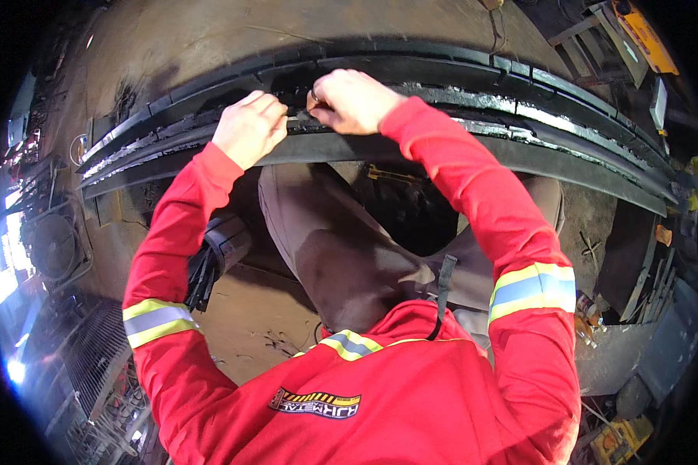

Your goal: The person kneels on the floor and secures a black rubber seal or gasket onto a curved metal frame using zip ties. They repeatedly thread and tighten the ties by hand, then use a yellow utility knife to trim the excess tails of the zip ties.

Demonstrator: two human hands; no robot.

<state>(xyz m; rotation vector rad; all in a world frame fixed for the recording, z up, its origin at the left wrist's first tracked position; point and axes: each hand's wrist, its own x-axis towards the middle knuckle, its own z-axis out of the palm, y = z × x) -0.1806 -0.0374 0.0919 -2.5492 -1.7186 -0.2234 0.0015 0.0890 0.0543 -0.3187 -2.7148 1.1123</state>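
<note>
Long dark metal bars [582, 177] with shiny, wet-looking surfaces run side by side across the view in front of me. My left hand [250, 130] is closed over the bars, thumb and fingers pressed together. Just right of it, my right hand [354, 102] is also closed, its fingers curled toward the left hand. A small gap separates the two hands. Whatever each pinches is too small or too hidden to name. Both forearms are in red sleeves with reflective bands.
My knees are under the near bar. A dark bucket [229, 242] holding thin rods stands left of my leg. Yellow clamp-like tool [392, 175] lies beyond my knees. A round fan-like object [54, 244] is far left, a yellow-orange object [645, 35] far right, and metal offcuts [651, 283] at right.
</note>
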